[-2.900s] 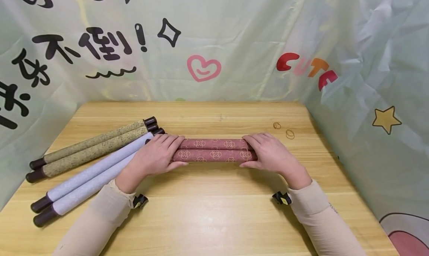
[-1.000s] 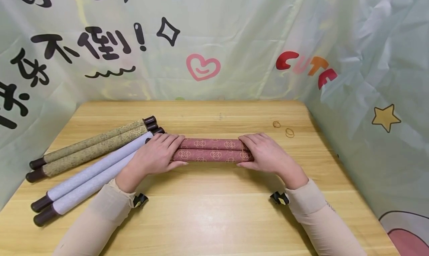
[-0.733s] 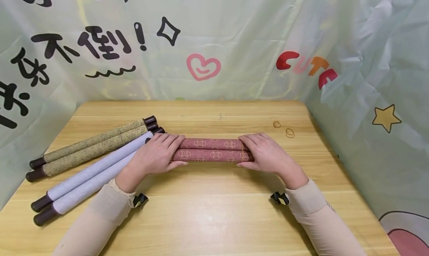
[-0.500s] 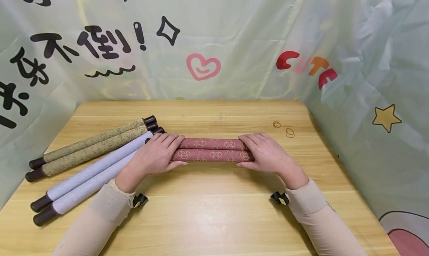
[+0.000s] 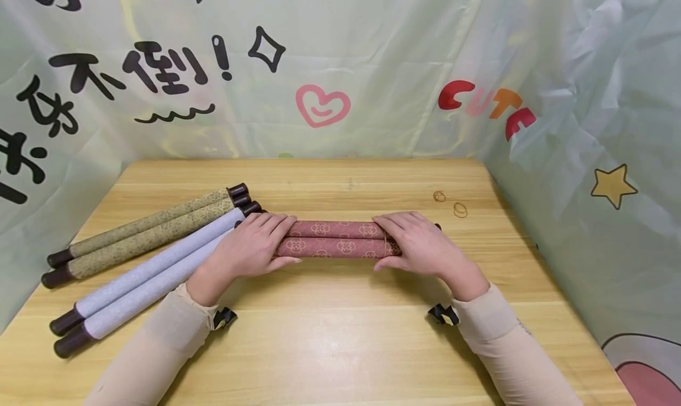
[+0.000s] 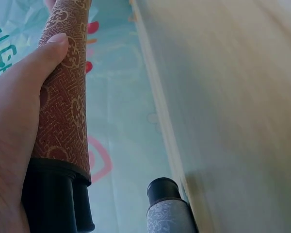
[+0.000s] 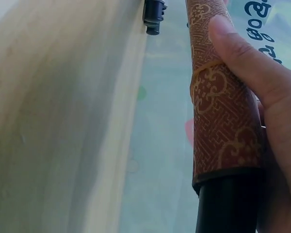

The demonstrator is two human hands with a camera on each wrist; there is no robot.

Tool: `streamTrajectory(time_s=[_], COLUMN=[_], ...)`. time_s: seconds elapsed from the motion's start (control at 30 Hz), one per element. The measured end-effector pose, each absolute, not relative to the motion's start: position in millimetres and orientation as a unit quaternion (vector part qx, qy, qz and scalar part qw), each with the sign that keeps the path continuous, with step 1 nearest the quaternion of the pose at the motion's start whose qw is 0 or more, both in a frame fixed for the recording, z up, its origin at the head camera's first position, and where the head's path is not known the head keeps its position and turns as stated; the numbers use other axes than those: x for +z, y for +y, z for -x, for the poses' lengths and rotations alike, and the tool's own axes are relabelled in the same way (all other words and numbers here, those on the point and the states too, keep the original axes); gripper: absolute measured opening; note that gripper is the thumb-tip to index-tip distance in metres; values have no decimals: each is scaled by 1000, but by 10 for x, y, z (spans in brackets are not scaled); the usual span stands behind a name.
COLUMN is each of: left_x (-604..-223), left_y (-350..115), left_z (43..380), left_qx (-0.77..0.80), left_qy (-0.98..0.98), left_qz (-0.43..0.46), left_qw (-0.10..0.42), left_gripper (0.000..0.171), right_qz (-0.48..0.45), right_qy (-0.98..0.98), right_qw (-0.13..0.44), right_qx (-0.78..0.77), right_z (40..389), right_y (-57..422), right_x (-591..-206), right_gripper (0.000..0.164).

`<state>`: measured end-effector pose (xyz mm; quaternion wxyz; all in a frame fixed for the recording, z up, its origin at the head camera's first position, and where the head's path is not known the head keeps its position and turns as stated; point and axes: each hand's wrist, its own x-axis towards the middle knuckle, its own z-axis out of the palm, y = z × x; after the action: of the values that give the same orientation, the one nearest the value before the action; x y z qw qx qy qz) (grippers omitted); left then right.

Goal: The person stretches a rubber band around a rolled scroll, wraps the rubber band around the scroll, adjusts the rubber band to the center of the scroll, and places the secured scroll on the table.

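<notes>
A red scroll point(image 5: 335, 247) with a gold flower pattern, rolled from both ends into two rods side by side, lies level between my hands. My left hand point(image 5: 250, 246) grips its left end, thumb along the near side. At the other end my right hand point(image 5: 422, 245) grips it the same way. Around the scroll, beside the right fingers, runs a thin rubber band point(image 7: 206, 68). Dark end knobs point(image 6: 51, 194) stick out past the left palm, and another dark knob point(image 7: 228, 206) shows in the right wrist view. In both wrist views the scroll is raised above the table.
Left on the wooden table point(image 5: 330, 347) lie an olive patterned scroll point(image 5: 154, 231) and a pale blue scroll point(image 5: 143, 282), whose far end is close to my left hand. Two loose rubber bands point(image 5: 460, 210) lie at the back right. Printed cloth point(image 5: 372, 51) hangs behind.
Since the oldest frame, my right hand and the rubber band have slid a little left along the scroll. Just now the scroll shifted slightly right, and a dark knob shows beyond my right hand.
</notes>
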<state>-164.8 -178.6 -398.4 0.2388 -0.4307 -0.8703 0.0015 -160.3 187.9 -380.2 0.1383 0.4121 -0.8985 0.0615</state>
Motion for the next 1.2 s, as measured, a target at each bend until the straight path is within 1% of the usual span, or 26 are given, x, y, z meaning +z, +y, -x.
streamTrajectory(time_s=[0.1, 0.23, 0.37, 0.57, 0.73, 0.93, 1.07, 1.2], left_x=[-3987, -3975, -3968, -3955, -3958, -3979, -3974, -3963], left_y=[-1788, -1796, -1804, -1804, -1796, -1801, -1799, -1788], left_z=[1649, 1647, 1649, 1642, 1643, 1646, 1643, 1637], left_qx=[-1, 1, 6, 9, 9, 6, 7, 2], left_qy=[-871, -873, -877, -883, -878, -874, -874, -871], left_qz=[429, 427, 425, 418, 425, 426, 425, 434], left_qw=[240, 234, 226, 215, 223, 232, 233, 232], left_gripper=[92, 91, 84, 85, 85, 86, 92, 87], right_qz=[-410, -406, -400, -393, -392, -405, -413, -424], right_qy=[-900, -901, -905, -910, -912, -905, -898, -891], right_qw=[134, 133, 126, 115, 107, 127, 145, 158], right_qx=[66, 70, 72, 65, 52, 42, 40, 45], right_z=[1605, 1608, 1615, 1621, 1618, 1623, 1618, 1600], right_y=[1906, 1942, 1968, 1984, 1956, 1919, 1907, 1856], right_x=[-3783, -3750, -3730, -3731, -3760, -3799, -3807, -3806], right_gripper=[97, 98, 97, 92, 88, 84, 83, 83])
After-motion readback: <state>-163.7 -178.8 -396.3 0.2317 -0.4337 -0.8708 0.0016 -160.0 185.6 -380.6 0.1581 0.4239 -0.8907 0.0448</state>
